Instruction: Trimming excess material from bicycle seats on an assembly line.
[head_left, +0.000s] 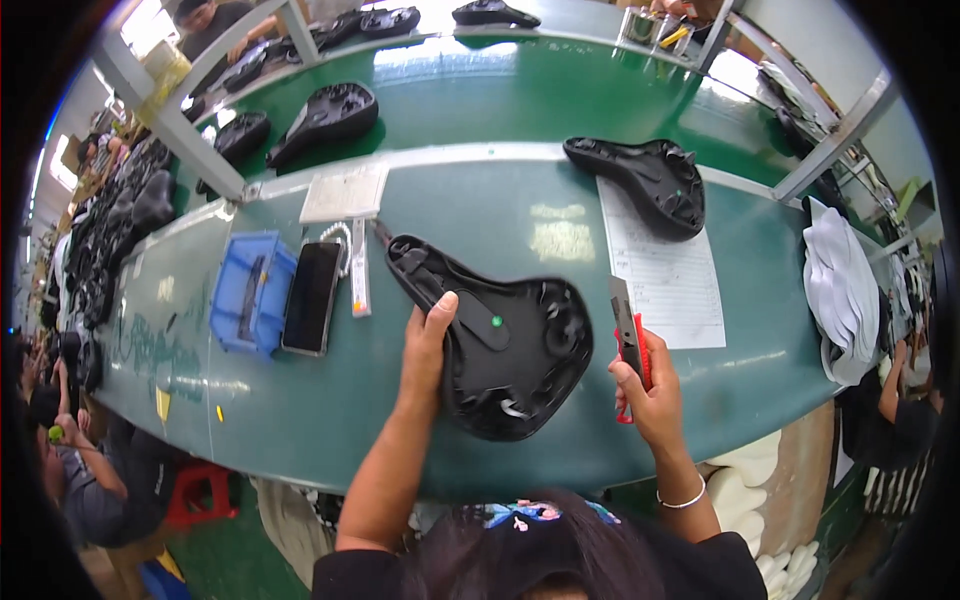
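My left hand (427, 350) grips a black bicycle saddle (475, 375) by its left side, thumb on top. The saddle's hollow underside faces up, showing a small green dot and a ragged rim, and its narrow nose points to the far left. To the right of it, my right hand (655, 395) is closed around a red and black utility knife (628, 340). The knife's blade end points away from me, apart from the saddle. Another black saddle (655, 190), also underside up, lies farther back on a printed paper sheet (680, 300).
Left on the green table (300, 400) are a blue plastic bin (228, 310), a phone (312, 300), a white beaded string (345, 240) and a ruler (360, 270). White sheets (840, 290) hang at the right edge. Behind a pale ledge, more saddles (335, 112) lie on a green surface.
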